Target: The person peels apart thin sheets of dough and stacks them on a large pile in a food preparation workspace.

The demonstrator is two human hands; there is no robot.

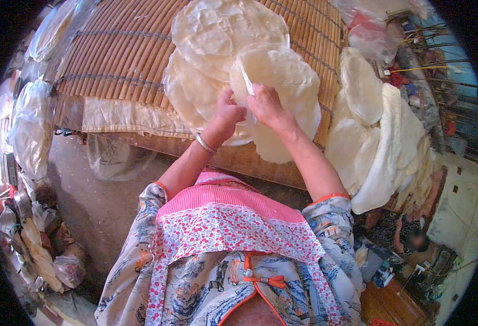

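Observation:
Several thin, round, cream-coloured sheets (206, 36) overlap on a mat of bound reeds (120, 57) before me. My right hand (265, 102) is closed on the raised, folded edge of the front sheet (287, 81), which hangs past the table's near edge. Close by on the left, my left hand (228, 110) has its fingers curled near the same sheet; whether it pinches anything is hidden. A metal bangle (205, 143) circles my left wrist.
More cream sheets (361, 85) are heaped right of the mat. Pale cloth (129, 116) shows under the mat's front edge. Filled plastic bags (33, 126) stand at left. A wooden box (393, 301) is at lower right, and another person (412, 234) is beyond the heap.

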